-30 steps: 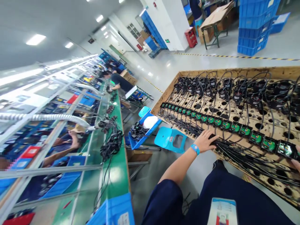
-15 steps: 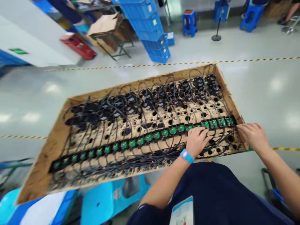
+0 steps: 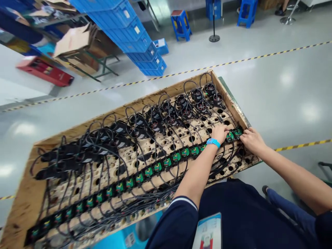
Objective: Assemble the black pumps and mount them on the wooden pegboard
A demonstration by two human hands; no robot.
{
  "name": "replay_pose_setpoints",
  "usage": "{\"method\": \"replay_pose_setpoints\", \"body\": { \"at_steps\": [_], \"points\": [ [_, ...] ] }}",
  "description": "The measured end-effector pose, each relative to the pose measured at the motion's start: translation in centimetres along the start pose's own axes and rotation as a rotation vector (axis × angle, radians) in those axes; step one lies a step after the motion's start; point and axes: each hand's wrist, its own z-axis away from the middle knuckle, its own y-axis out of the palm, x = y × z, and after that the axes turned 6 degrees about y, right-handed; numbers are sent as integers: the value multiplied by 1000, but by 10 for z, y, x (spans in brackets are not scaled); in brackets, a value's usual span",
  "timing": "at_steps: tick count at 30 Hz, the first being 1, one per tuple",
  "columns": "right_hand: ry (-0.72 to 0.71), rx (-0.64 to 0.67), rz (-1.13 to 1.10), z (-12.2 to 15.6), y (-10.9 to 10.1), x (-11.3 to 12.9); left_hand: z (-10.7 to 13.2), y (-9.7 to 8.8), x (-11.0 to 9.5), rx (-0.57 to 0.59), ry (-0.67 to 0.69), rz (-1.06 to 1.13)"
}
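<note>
A long row of black housings with green circuit boards (image 3: 167, 162) runs lengthwise through a shallow wooden crate (image 3: 18, 207). My left hand (image 3: 220, 134), wearing a blue wristband, has its fingers bent around a green circuit board (image 3: 229, 136) near the row's right end. At the last board (image 3: 237, 131), my right hand (image 3: 252, 141) pinches the outer edge beside the crate's right wall. Its fingertips are partly hidden. Black cables (image 3: 145, 193) bunch along the near side, and black round motor-like units (image 3: 181, 102) with looped cables fill the far side.
Past the crate stands a leaning-looking stack of blue bins (image 3: 129, 31). A red box (image 3: 45, 71), cardboard boxes on a stand (image 3: 75, 45), blue stools (image 3: 181, 26) and a pole base (image 3: 214, 38) are farther off. Striped tape (image 3: 181, 73) crosses the floor. A blue seat (image 3: 127, 235) shows below.
The view has shifted right. My left hand has slid along the row toward its right end, and my right hand has come from the crate wall onto the last circuit board.
</note>
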Motion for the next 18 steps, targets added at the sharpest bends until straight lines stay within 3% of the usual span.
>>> {"method": "replay_pose_setpoints", "body": {
  "at_steps": [7,13,16,18],
  "points": [
    [41,-108,-59,1,-11,23,2,-6,-8,-35,-45,-56],
    [-42,-100,-139,-19,2,42,4,-11,-14,-45,-42,-91],
    [-21,-101,-178,-23,5,42,30,-14,-19,-170,6,-73],
    [1,-109,-212,-15,2,37,71,-14,-19,-302,86,-30]
  ]
}}
